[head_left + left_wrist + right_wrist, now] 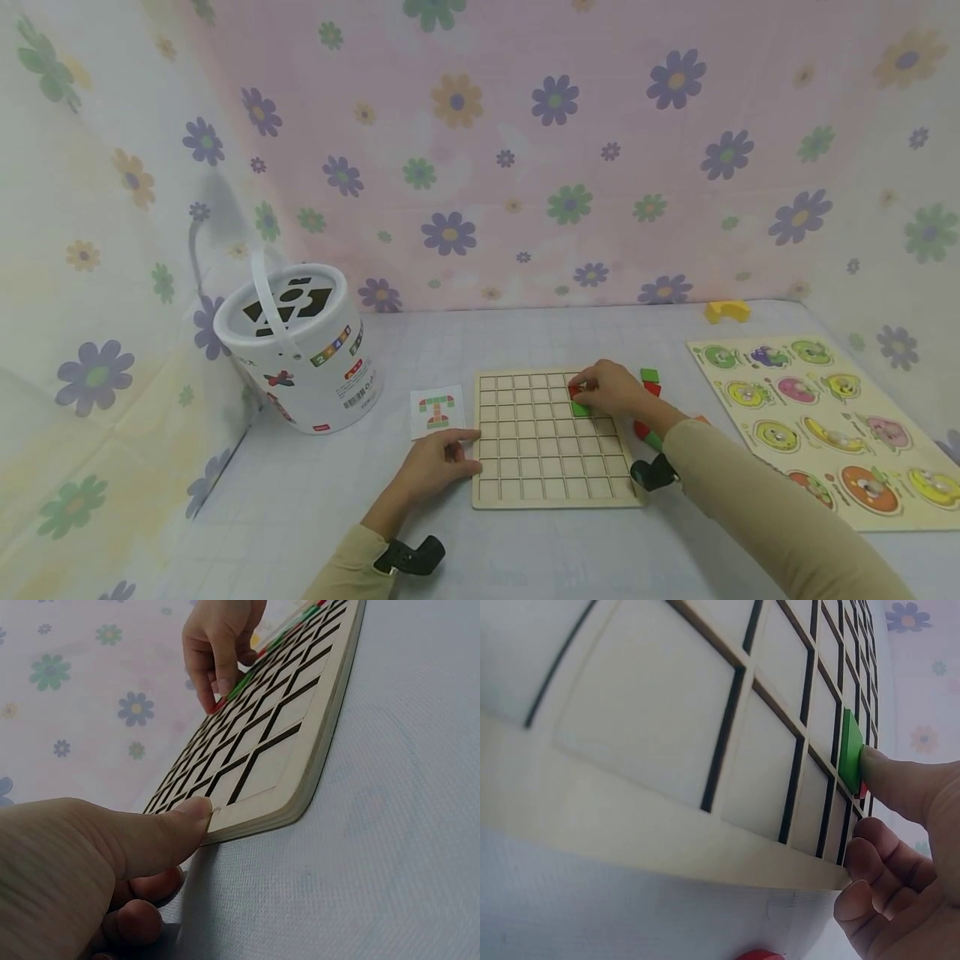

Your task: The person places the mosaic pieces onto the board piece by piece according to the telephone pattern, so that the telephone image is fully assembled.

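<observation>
A wooden grid board (pixel 555 503) lies flat on the cloth. My left hand (pixel 435 467) rests at its left edge, forefinger and thumb apart along the rim; the left wrist view has the thumb (pixel 176 829) at the board's corner. Over the far right cells, my right hand (pixel 611 387) pinches a small red tile (pixel 574 390), partly hidden by the fingers. A green tile (pixel 850 754) sits in the grid right beside it. Left of the board lies a card (pixel 437 412) with a red and green T-shaped pattern.
Several loose red and green pieces (pixel 649 375) lie right of the board, partly behind the right arm. A fruit puzzle board (pixel 798 417) is farther right, with a yellow arch block (pixel 727 312) behind it. A white lidded bucket (pixel 307 367) stands at the left.
</observation>
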`<state>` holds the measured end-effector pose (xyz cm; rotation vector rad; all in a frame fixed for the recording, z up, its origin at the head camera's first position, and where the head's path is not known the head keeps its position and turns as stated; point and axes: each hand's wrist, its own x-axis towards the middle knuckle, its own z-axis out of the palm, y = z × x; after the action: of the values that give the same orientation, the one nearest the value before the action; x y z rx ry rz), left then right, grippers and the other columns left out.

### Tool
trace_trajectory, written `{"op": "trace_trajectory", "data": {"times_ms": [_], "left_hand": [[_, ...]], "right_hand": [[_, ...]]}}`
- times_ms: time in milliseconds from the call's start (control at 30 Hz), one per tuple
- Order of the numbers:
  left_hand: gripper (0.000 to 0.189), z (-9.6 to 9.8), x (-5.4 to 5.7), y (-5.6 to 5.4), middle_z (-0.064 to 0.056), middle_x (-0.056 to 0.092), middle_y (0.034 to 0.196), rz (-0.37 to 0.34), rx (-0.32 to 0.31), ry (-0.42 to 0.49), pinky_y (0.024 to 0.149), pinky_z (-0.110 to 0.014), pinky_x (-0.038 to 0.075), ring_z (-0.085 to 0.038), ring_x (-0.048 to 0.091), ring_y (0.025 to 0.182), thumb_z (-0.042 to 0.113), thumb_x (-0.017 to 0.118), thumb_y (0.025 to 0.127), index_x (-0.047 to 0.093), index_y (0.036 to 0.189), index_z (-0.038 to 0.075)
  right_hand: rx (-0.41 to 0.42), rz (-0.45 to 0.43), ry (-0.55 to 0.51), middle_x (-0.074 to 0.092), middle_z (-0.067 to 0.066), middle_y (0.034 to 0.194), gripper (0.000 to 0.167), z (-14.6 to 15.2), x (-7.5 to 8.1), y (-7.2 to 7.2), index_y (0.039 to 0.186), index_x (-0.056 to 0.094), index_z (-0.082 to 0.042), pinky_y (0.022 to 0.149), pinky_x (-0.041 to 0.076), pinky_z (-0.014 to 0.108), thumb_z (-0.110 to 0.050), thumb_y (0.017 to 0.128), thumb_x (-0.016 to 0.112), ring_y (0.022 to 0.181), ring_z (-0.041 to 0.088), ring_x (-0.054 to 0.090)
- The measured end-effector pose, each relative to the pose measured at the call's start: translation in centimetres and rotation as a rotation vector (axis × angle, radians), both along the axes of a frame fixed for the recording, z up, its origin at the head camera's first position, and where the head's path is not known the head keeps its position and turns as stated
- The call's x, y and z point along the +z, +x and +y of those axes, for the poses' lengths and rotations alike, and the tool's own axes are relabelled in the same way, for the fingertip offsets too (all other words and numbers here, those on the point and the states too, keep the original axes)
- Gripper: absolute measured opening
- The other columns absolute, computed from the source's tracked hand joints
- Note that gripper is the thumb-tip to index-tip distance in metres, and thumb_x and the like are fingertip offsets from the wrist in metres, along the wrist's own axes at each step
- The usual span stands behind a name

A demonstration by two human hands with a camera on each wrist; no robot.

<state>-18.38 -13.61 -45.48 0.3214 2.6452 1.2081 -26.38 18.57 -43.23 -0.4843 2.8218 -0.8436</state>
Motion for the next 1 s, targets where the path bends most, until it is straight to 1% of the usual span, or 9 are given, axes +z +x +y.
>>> {"op": "trace_trajectory", "data": {"times_ms": [133,467,567,667,733,767,900,1000], "left_hand": [[0.048,0.1,0.1,0.0,0.004,0.055,0.076,0.000,0.004,0.003,0.059,-0.021,0.034,-0.011,0.047,0.069,0.024,0.080,0.081,0.067,0.126,0.013],[0.048,0.3,0.1,0.0,0.004,0.055,0.076,0.006,0.007,0.001,0.058,-0.021,0.034,-0.012,0.047,0.069,0.024,0.080,0.081,0.068,0.126,0.013],[0.048,0.2,0.0,0.0,0.004,0.055,0.076,0.009,0.004,0.000,0.058,-0.021,0.034,-0.012,0.047,0.069,0.024,0.080,0.081,0.068,0.125,0.013],[0.049,0.2,-0.1,0.0,0.004,0.056,0.076,-0.005,0.007,-0.003,0.059,-0.022,0.034,-0.012,0.047,0.069,0.025,0.081,0.080,0.068,0.125,0.013],[0.049,0.1,-0.1,0.0,0.004,0.056,0.076,-0.013,0.008,-0.008,0.059,-0.022,0.035,-0.012,0.047,0.069,0.026,0.081,0.080,0.068,0.125,0.013],[0.049,0.0,-0.2,0.0,0.004,0.056,0.076,-0.016,0.008,-0.010,0.059,-0.022,0.035,-0.012,0.047,0.069,0.026,0.081,0.079,0.068,0.125,0.013],[0.049,0.0,-0.2,0.1,0.004,0.056,0.076,-0.004,0.006,-0.012,0.059,-0.021,0.035,-0.012,0.047,0.069,0.026,0.081,0.080,0.068,0.125,0.013],[0.049,0.0,0.0,0.1,0.004,0.056,0.076,0.007,0.005,-0.007,0.058,-0.021,0.035,-0.012,0.047,0.068,0.026,0.081,0.080,0.068,0.125,0.013]], "right_hand": [[0.010,0.012,0.008,0.059,0.009,0.093,0.031,0.1,0.1,0.0,0.118,0.070,-0.004,0.066,0.036,0.030,-0.018,0.091,0.069,0.080,0.018,0.044],[0.002,0.027,0.009,0.060,0.010,0.095,0.031,0.4,0.0,-0.1,0.118,0.071,-0.005,0.067,0.038,0.030,-0.019,0.091,0.069,0.080,0.018,0.046],[-0.047,0.043,-0.001,0.061,0.011,0.095,0.030,1.0,-0.1,-0.3,0.118,0.071,-0.004,0.067,0.040,0.030,-0.020,0.093,0.067,0.081,0.019,0.049],[-0.124,0.069,0.010,0.063,0.014,0.097,0.030,2.0,-0.4,-0.4,0.117,0.071,-0.002,0.066,0.043,0.031,-0.021,0.095,0.064,0.081,0.021,0.053],[-0.174,0.065,0.027,0.063,0.014,0.097,0.030,2.9,-0.6,-0.5,0.117,0.070,-0.001,0.067,0.044,0.032,-0.021,0.094,0.063,0.082,0.022,0.053],[-0.188,0.070,0.042,0.064,0.014,0.097,0.030,3.4,-0.8,-0.5,0.116,0.070,-0.001,0.067,0.044,0.032,-0.020,0.094,0.063,0.082,0.022,0.054],[-0.226,0.037,0.065,0.065,0.016,0.101,0.031,5.3,-0.8,-0.3,0.116,0.070,-0.001,0.073,0.047,0.037,-0.021,0.093,0.064,0.086,0.025,0.054],[-0.222,0.030,0.065,0.066,0.018,0.104,0.032,6.7,-0.7,-0.2,0.116,0.070,-0.001,0.077,0.048,0.040,-0.022,0.093,0.064,0.089,0.027,0.056]]}}
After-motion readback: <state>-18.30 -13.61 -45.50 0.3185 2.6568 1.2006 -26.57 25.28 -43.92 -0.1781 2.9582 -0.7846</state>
